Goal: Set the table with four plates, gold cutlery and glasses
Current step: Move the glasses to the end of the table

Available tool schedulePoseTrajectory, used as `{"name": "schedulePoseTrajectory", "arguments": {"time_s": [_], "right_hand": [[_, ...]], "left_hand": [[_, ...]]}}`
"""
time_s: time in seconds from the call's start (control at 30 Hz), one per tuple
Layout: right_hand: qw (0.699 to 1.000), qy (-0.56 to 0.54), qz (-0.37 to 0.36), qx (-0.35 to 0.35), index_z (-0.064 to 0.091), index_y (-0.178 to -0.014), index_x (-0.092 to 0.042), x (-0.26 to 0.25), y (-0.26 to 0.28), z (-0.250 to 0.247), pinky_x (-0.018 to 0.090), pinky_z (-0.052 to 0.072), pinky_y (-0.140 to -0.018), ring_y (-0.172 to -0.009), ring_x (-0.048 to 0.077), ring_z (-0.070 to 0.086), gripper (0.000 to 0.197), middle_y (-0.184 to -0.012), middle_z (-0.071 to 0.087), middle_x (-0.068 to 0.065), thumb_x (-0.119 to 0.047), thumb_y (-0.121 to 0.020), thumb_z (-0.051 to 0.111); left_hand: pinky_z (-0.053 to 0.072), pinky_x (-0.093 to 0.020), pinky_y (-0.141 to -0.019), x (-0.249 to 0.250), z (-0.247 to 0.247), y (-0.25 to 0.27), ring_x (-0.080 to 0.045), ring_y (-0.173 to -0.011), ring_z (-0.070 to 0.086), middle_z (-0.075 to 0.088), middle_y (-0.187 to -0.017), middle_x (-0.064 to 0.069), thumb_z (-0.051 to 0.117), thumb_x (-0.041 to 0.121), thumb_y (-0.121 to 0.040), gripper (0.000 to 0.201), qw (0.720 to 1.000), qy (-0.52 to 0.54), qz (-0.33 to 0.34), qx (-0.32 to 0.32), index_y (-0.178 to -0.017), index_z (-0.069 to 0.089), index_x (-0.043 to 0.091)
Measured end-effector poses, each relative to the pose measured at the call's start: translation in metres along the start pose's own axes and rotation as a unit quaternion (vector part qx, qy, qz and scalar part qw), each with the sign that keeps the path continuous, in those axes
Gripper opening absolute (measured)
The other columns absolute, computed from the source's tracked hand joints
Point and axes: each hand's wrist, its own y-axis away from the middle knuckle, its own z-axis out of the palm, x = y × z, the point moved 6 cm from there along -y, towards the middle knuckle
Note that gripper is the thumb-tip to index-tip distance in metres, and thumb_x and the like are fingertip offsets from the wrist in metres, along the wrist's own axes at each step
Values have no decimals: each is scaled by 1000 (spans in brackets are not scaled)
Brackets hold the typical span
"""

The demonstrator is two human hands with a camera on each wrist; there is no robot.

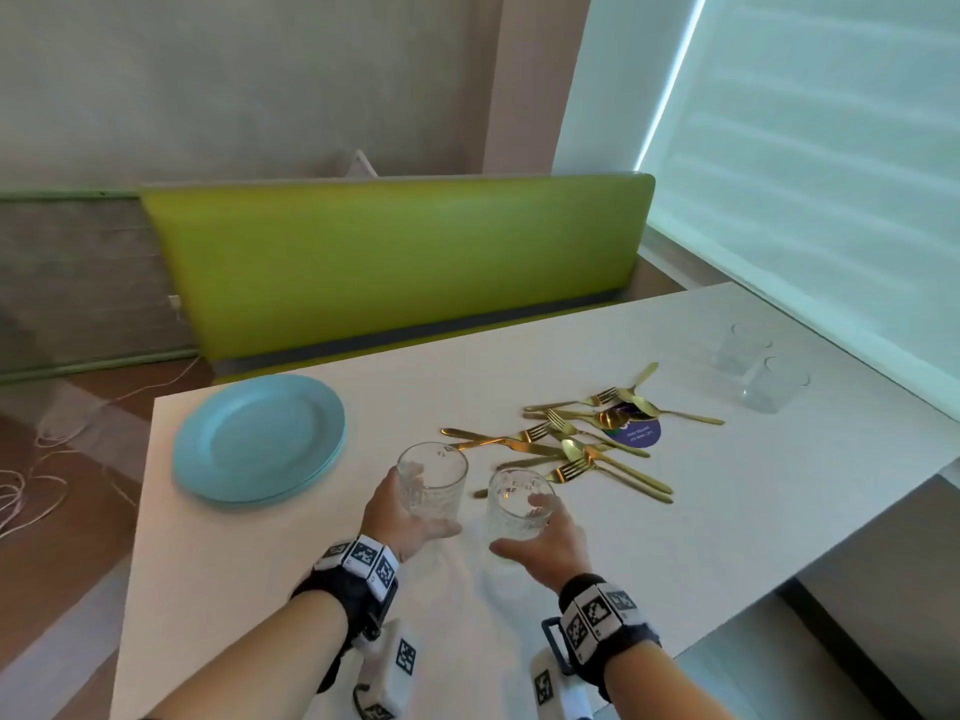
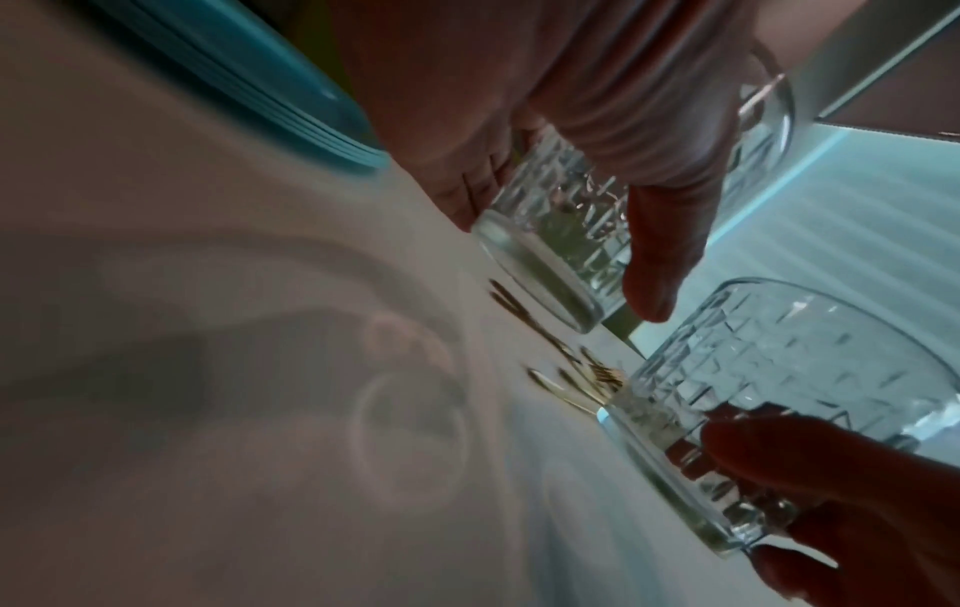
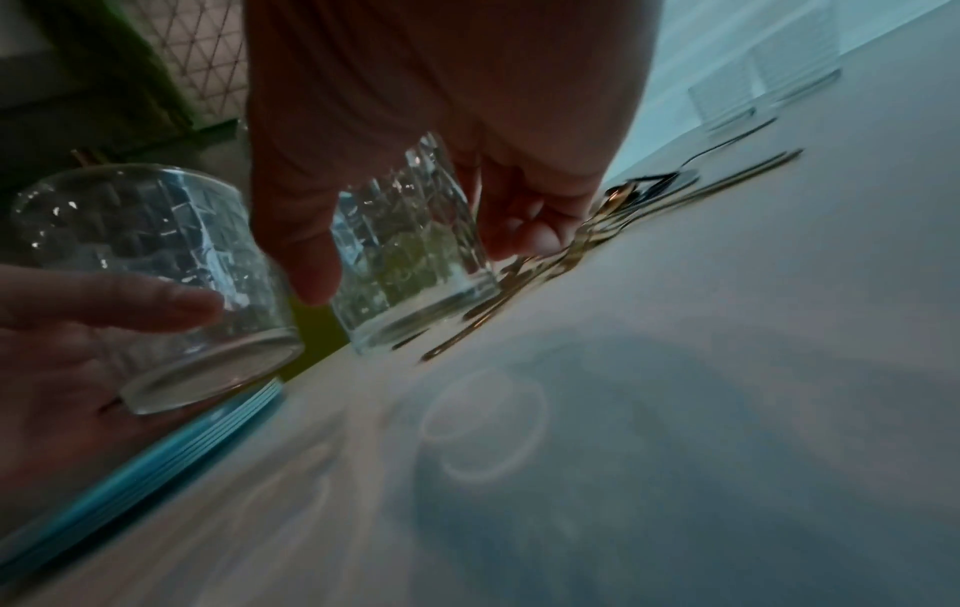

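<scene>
My left hand (image 1: pixel 431 504) grips a clear cut-pattern glass (image 1: pixel 432 480) and my right hand (image 1: pixel 519 527) grips a second one (image 1: pixel 519 504), side by side near the table's front. In the left wrist view, the left glass (image 2: pixel 561 230) hangs above the tabletop, as does the right glass (image 3: pixel 410 254) in the right wrist view. A stack of blue plates (image 1: pixel 260 439) lies to the left. Gold cutlery (image 1: pixel 582 444) is scattered just behind the glasses. Two more glasses (image 1: pixel 740 348) (image 1: pixel 774 384) stand at the far right.
The white table (image 1: pixel 727 511) has a purple round sticker (image 1: pixel 636 428) under the cutlery. A green bench (image 1: pixel 395 262) runs along the far edge. Cables (image 1: pixel 31 485) lie on the floor at left. A window blind (image 1: pixel 831 174) closes the right side.
</scene>
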Motion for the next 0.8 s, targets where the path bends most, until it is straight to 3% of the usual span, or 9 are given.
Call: {"name": "schedulePoseTrajectory", "arguments": {"time_s": [0.17, 0.37, 0.67, 0.8], "right_hand": [[997, 38, -15, -59, 47, -123, -22, -35, 19, 74, 29, 47, -94, -110, 19, 53, 76, -118, 56, 3, -33, -57, 84], [992, 64, -47, -97, 44, -127, -19, -70, 35, 135, 22, 43, -89, -112, 19, 53, 77, -121, 57, 3, -32, -61, 83], [988, 81, -68, -112, 42, -130, -18, -100, 46, 181, 20, 42, -90, -115, 19, 54, 78, -126, 56, 2, -29, -64, 82], [988, 78, -69, -113, 41, -131, -18, -109, 44, 191, 21, 42, -92, -117, 19, 53, 78, -128, 56, 1, -27, -65, 82]], "left_hand": [[37, -22, -94, -54, -69, 24, -22, -119, 54, 55, -131, -9, 92, 11, -46, 96, 997, 9, -38, 64, -131, 47, 11], [36, -23, -95, -102, -125, 38, -23, -123, 52, 54, -134, -12, 89, 3, -52, 92, 990, 27, -89, 105, -133, 45, 9], [38, -28, -101, -129, -159, 40, -23, -123, 53, 55, -135, -7, 89, 6, -53, 92, 984, 18, -108, 140, -133, 45, 10], [44, -34, -101, -135, -167, 36, -28, -117, 57, 60, -124, -12, 90, 7, -50, 87, 980, -8, -111, 168, -127, 49, 7]]}}
